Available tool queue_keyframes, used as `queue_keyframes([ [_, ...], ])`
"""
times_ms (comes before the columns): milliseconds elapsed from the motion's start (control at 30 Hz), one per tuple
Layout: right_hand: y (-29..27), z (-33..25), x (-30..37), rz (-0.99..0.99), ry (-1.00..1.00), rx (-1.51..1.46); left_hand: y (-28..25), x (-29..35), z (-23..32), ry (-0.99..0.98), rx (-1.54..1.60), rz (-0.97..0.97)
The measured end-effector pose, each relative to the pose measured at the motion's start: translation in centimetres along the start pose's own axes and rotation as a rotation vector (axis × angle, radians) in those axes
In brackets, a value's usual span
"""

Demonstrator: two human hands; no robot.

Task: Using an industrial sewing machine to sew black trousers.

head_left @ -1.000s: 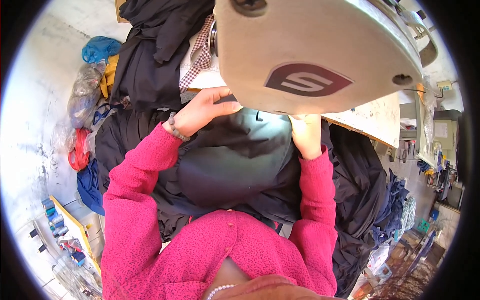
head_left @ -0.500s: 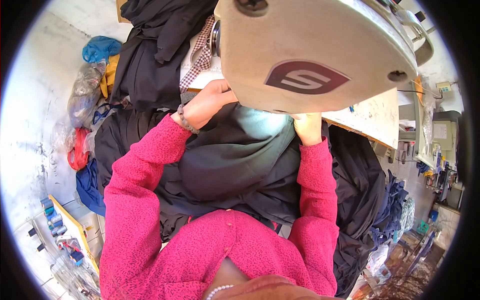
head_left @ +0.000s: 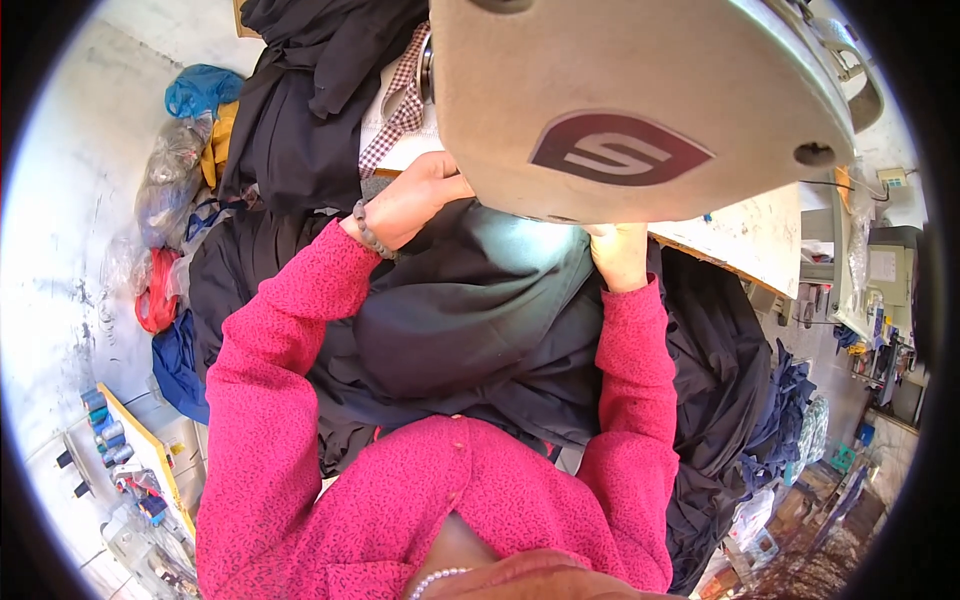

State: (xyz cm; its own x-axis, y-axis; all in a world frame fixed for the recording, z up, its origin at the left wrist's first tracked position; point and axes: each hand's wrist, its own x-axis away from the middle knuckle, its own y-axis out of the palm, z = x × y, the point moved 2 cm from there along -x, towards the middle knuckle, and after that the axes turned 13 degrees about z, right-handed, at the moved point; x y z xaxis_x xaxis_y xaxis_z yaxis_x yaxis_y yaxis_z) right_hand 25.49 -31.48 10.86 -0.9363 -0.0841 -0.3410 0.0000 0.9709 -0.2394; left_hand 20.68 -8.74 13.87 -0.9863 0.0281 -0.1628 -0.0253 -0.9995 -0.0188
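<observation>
A pale sewing machine head (head_left: 620, 90) stands over the work and hides the needle area. A large black cloth (head_left: 450, 330) drapes from beneath it over my lap, brightly lit by the machine's lamp. My left hand (head_left: 408, 205), wearing a beaded bracelet, is closed on the cloth left of the machine head, its fingertips partly covered. On the other side, my right hand (head_left: 622, 258) has curled fingers at a fold of the same cloth. The machine's lower edge hides most of those fingertips.
A checked fabric strip (head_left: 402, 110) lies on the white table by the machine. More black cloth (head_left: 290, 130) is heaped at the far left. Plastic bags (head_left: 165, 180) line the wall. Thread spools (head_left: 108, 430) stand at lower left; navy cloth (head_left: 780, 410) is piled at right.
The view has shifted slightly, so the machine head looks a little larger. Both hands keep nearly the same places on the cloth.
</observation>
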Motion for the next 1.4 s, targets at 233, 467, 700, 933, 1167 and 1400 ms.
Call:
queue_keyframes([
  [233, -0.1, 0.6, 0.2, -0.026, -0.005, -0.028, -0.1, -0.4, 0.8, -0.202, 0.086, 0.031],
  [467, 0.2, 0.1, 0.1, -0.006, 0.013, -0.048, -0.3, -0.5, 0.2, -0.488, 0.291, 0.039],
  [700, 0.0, 0.2, 0.0, -0.049, -0.036, 0.007, -0.3, -0.5, -0.5, -0.437, 0.308, 0.057],
  [933, 0.2, 0.3, 0.0, -0.023, 0.014, -0.059, -0.1, -0.5, -0.5, -0.508, 0.328, 0.105],
  [1167, 0.2, 0.8, 0.0, -0.053, 0.033, -0.077, 0.3, -0.6, -0.3, -0.526, 0.287, 0.142],
  [1400, 0.3, 1.6, 0.2, -0.055, 0.056, -0.071, 0.0, -0.3, -0.6, -0.521, 0.277, 0.122],
])
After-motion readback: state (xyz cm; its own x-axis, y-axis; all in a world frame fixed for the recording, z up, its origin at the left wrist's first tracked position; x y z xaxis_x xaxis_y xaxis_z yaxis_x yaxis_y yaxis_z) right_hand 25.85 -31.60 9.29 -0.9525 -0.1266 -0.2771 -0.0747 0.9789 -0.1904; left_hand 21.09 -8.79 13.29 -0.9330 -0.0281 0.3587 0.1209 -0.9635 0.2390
